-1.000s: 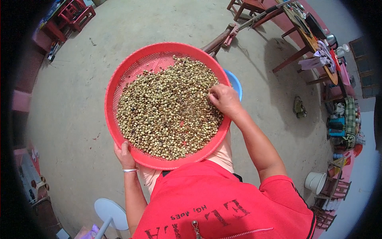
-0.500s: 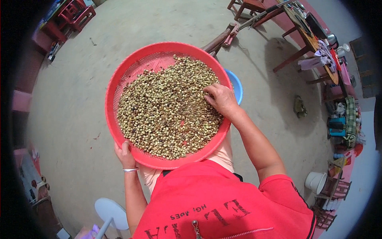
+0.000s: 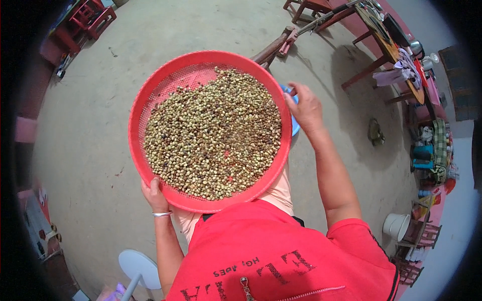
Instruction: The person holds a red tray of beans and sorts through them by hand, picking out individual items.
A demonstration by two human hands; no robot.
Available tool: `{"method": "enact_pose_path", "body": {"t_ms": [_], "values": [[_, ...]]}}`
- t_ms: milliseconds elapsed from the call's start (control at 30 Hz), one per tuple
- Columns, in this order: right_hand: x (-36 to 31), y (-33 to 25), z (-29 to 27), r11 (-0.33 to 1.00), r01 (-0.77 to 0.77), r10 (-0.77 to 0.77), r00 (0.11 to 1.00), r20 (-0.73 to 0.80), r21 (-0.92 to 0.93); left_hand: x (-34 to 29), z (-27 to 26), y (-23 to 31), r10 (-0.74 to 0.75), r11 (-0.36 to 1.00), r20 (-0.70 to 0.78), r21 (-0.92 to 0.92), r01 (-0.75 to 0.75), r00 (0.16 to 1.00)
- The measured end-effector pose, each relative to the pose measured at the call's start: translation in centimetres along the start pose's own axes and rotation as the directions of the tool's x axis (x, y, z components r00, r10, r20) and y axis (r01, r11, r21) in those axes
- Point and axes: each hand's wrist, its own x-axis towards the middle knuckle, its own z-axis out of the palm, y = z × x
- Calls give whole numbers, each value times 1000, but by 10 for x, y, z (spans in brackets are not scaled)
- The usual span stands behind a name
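Note:
A round red plastic sieve tray (image 3: 173, 80) rests over my lap and holds a broad layer of greenish-brown beans or berries (image 3: 211, 130). My left hand (image 3: 154, 195), with a silver bangle at the wrist, is closed on the tray's near-left rim, thumb on top. Beyond the right rim, my right hand (image 3: 306, 108) hangs above a blue basin (image 3: 296, 126) that the tray partly covers. Its thumb and fingers are curled together; whatever they may hold is too small to make out.
Wooden poles (image 3: 273, 47) lean just past the tray. Along the right side stand a long wooden table (image 3: 386, 45) with cloths and pots, and a white bucket (image 3: 396, 226). A pale round-topped stand (image 3: 138, 266) is at lower left, a red chair (image 3: 95, 20) at far left.
My right hand has lifted off the beans and moved right, past the rim to over the blue basin. The left hand keeps its hold on the tray.

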Motion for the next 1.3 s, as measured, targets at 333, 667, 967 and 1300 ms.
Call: {"method": "enact_pose_path", "body": {"t_ms": [333,667,967,1300], "values": [[-46,-14,6,977,156,-64,865,498,-147,5,-5,-1,-7,998,-1,69,7,1000],[-45,-18,7,984,135,-70,892,446,-115,5,-4,-2,33,999,12,36,-33,999],[-26,10,-15,998,36,-33,998,57,-55,5,-4,0,7,1000,13,29,-8,1000],[-49,-13,5,956,176,-36,863,504,-234,7,-5,-1,3,1000,21,31,-4,1000]]}}
